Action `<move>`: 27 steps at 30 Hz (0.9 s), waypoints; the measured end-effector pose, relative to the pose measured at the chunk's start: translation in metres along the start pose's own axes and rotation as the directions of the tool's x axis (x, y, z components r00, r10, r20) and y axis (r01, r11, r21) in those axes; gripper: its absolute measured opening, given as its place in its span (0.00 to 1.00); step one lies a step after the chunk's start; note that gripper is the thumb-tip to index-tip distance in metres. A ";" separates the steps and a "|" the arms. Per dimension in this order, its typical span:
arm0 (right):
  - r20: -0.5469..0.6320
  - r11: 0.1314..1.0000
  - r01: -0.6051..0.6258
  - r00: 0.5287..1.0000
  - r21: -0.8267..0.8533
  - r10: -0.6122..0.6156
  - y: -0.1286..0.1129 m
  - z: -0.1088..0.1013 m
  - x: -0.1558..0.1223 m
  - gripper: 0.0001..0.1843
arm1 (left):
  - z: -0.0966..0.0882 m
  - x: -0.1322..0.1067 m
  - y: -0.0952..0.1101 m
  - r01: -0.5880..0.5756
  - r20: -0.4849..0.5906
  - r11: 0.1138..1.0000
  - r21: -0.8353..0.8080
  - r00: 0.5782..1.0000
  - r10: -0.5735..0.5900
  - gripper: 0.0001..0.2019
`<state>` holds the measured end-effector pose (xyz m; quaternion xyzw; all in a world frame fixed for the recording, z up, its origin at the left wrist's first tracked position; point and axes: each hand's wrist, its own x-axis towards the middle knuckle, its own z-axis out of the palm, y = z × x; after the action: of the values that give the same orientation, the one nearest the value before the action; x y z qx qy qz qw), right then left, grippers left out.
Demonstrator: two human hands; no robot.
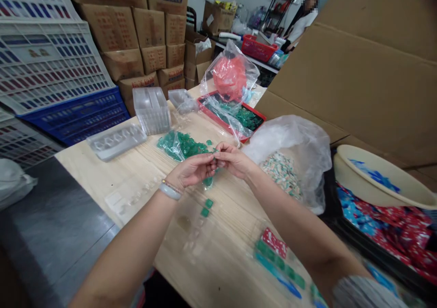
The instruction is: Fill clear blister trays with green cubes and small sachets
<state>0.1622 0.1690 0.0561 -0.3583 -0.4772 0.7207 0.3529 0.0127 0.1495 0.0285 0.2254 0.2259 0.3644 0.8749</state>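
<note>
Carton behind (red "食品"); left hand, right hand: grip pinching green piece.

The piece between your left hand and right hand is mostly hidden, too small to tell; your sleeve is cut off below.

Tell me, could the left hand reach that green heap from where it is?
Probably yes: the left hand is close to the green heap, with nothing solid between, though clear plastic appears to cover part of it.
</note>
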 end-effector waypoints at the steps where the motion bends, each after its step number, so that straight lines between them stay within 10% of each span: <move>1: 0.002 1.000 -0.002 1.000 0.031 0.002 0.002 0.003 -0.005 0.15 | 0.000 -0.003 -0.004 -0.021 0.019 1.000 -0.018 1.000 0.022 0.05; 14: -0.025 0.993 0.041 0.999 0.115 -0.039 0.031 0.028 -0.052 0.10 | 0.011 -0.035 -0.055 -0.144 -0.090 0.955 -0.258 0.988 0.125 0.09; 27: -0.230 0.995 -0.033 0.972 0.089 0.052 0.068 0.050 -0.093 0.08 | 0.011 -0.075 -0.079 -0.141 -0.207 0.982 -0.122 0.972 0.114 0.07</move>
<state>0.1540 0.0475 0.0233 -0.4350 -0.3938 0.7008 0.4057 0.0134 0.0412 0.0102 0.1417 0.2719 0.4552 0.8359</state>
